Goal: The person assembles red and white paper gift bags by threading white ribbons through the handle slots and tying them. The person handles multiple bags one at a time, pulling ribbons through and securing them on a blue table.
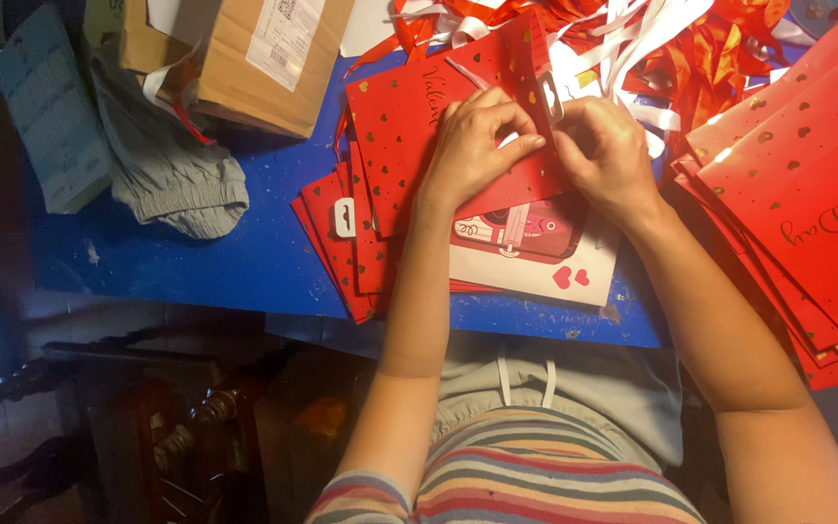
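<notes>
My left hand (477, 141) and my right hand (605, 146) both grip a red paper gift bag (400, 126) dotted with small gold hearts, lying flat on the blue table (196, 262). The fingers of both hands pinch the bag's upper edge near a white ribbon handle (467, 74). Under the bag lies a white card (535, 267) with a pink and red picture and two red hearts. More flat red bags (337, 247) are stacked beneath, to the left.
A second pile of red heart-dotted bags (807, 184) fans out at the right. Red and white ribbons (671, 49) are heaped at the back. A cardboard box (244, 58) and grey cloth (172, 170) sit at the back left. Dark wooden furniture (177, 427) stands below the table edge.
</notes>
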